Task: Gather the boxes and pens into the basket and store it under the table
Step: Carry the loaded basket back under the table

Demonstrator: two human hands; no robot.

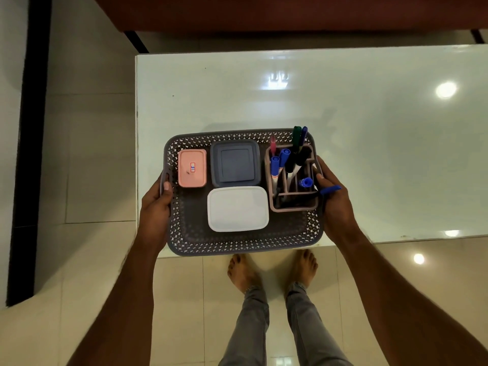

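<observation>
The glossy white bench [343, 128] carries a dark lattice basket [237, 245] at its near left corner, the basket's front rim overhanging the near edge. Inside sit a grey box [235, 163], a white box [237, 208], a brown pen holder [291, 206] crowded with pens [284, 157], and a pink box [192, 167] whose small sticker is unreadable. The left hand [155, 204] and right hand [332, 199] are closed around the basket's side handles, the right also pinching a blue pen [330, 189].

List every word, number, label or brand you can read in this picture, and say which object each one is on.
Pink box: a small red-edged sticker on its lid with blue marks, too small and blurred to read.
Pens in the pen holder: light barrels with faint print, not legible.
Grey box, white box, basket: no text visible.
</observation>
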